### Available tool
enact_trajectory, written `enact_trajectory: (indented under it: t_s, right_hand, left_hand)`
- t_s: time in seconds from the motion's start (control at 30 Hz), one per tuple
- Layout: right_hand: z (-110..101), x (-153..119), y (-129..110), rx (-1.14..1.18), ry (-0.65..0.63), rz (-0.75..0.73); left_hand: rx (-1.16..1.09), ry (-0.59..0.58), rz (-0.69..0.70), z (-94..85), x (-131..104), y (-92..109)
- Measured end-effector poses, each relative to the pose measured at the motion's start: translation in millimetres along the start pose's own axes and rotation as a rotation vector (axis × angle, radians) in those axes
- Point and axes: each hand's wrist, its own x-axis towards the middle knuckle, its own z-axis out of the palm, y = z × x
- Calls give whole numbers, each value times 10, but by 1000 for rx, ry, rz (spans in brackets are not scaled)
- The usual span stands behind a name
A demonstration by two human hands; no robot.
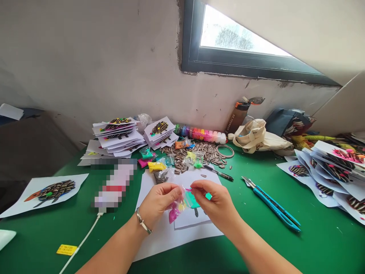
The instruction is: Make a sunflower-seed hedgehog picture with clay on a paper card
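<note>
My left hand (159,199) is closed on a small clear plastic bag with pink modelling clay (173,214) in its lower part. Close beside it, my right hand (218,205) pinches a thin strand of magenta clay (188,189) near the bag's mouth. Under both hands lies a white sheet (154,243). On top of it is a smaller paper with a turquoise clay shape (193,200) and a dark leg-like mark, partly hidden by my right hand. Just beyond my fingers, a bag of grey clay (162,176) and a bag of yellow clay (157,166) rest on the table.
Sunflower seeds (205,152) are heaped behind the sheet, near a black pen (218,172) and a roll of tape (225,151). A blue utility knife (273,205) lies right. Stacks of seed pictures (119,137) stand left and right. A white cable (88,232) crosses the left side.
</note>
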Motion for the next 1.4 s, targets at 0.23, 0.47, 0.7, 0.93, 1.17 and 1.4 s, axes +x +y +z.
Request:
enact_trajectory:
  t_s: [0.23, 0.47, 0.7, 0.93, 1.17, 1.4]
  right_hand:
    - [-4, -26, -85, -97, -96, -81]
    - [-17, -34, -106, -109, -154, -43]
    - [22, -1, -31, -120, -230, 14]
    - [40, 7, -73, 5, -278, 87]
    - [126, -19, -18, -109, -236, 52]
    - [134, -53, 1, -391, -118, -126]
  left_hand:
    - [71, 33, 22, 7, 0, -1]
    - [197, 71, 84, 28, -9, 42]
    - [252, 77, 69, 51, -20, 26]
    - [238, 51, 22, 112, -50, 39]
    - [191, 5, -12, 115, -73, 44]
    - [230, -79, -26, 50, -60, 44]
